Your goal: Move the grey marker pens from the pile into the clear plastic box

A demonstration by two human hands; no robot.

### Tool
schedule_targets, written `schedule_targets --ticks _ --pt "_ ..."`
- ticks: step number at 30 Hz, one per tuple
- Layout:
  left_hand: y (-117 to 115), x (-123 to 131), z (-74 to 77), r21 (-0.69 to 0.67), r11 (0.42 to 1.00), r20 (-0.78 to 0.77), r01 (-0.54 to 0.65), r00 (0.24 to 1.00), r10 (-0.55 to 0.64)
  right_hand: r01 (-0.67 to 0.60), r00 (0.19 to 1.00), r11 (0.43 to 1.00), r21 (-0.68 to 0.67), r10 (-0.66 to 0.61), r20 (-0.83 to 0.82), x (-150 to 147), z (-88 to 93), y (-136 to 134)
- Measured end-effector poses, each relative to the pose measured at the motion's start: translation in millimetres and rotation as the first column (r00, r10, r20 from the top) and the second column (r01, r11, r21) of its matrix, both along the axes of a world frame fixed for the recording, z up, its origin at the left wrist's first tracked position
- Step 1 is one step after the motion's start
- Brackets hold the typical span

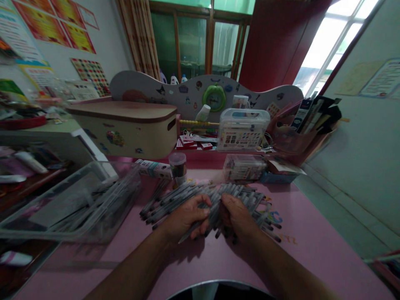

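A heap of grey pens (187, 196) with dark caps lies spread across the pink desk (312, 258) in front of me. My left hand (186, 218) is curled around a few pens at the near edge of the heap. My right hand (237, 216) grips a bunch of pens right beside it, fingers closed over them. The two hands almost touch. A clear plastic box (71, 204) with several more pens in it sits to the left of the heap.
Behind the heap stand a small dark-capped jar (177, 166), a flat printed carton (154, 168), a clear pen case (243, 166) and a larger clear case (242, 130). A cream box (125, 127) and a holder of books (308, 123) line the back.
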State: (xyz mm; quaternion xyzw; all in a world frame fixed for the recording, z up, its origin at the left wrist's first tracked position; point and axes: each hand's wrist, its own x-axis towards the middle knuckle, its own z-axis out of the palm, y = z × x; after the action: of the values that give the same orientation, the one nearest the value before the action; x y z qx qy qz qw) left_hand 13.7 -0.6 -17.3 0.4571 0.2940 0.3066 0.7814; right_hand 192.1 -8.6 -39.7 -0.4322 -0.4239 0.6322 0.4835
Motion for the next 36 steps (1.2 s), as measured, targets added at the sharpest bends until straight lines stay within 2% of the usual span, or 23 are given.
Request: schedule_targets --ticks 3,5,7,10,14,19,23,26,31,33,36 --pt "1 -1 -3.8 -0.048 0.997 0.028 0.053 0.998 -0.051 -0.038 0.999 0.999 -0.021 0.038 0.008 0 0.8 0" --pt "1 -1 -5.6 -0.095 0.995 0.081 0.034 0.996 -0.027 -0.053 0.998 0.997 -0.050 0.052 -0.022 1 0.6 0" --pt "-1 0 -6.0 -0.163 0.986 0.145 -0.038 0.988 0.062 -0.053 0.995 0.994 -0.090 0.045 -0.086 1 0.3 1" --pt "-7 5 -4.5 -0.219 0.949 0.166 -0.225 0.950 0.263 -0.015 0.985 0.988 -0.151 -0.011 -0.169 2 -0.3 3" --pt "-15 14 -4.7 -0.113 0.906 0.083 -0.408 0.905 0.418 0.034 0.978 0.986 -0.166 -0.067 -0.197 2 -2.0 5" --pt "-8 19 -11.1 0.004 0.836 0.067 -0.549 0.834 0.548 0.012 0.990 0.995 -0.100 -0.025 -0.137 -3 -2.4 2" --pt "-3 17 -12.7 -0.042 0.802 0.081 -0.596 0.798 0.597 0.035 0.994 0.999 0.022 -0.033 -0.107 -6 -1.3 -1" --pt "-4 17 -11.3 -0.051 0.802 0.086 -0.595 0.797 0.598 0.057 0.992 0.998 0.032 -0.053 -0.115 -5 -1.7 -2" --pt "-5 17 -11.4 -0.025 0.803 0.061 -0.595 0.801 0.595 0.049 0.990 0.994 0.094 -0.061 0.129 -1 -5.7 -1" --pt "-4 16 -12.1 -0.026 0.794 0.059 -0.608 0.792 0.608 0.039 0.993 0.993 0.114 -0.051 0.104 -2 -7.1 -2" --pt "-2 15 -12.0 -0.028 0.798 0.072 -0.603 0.795 0.603 0.059 0.998 0.992 0.108 -0.057 -0.018 -3 -7.8 -2"
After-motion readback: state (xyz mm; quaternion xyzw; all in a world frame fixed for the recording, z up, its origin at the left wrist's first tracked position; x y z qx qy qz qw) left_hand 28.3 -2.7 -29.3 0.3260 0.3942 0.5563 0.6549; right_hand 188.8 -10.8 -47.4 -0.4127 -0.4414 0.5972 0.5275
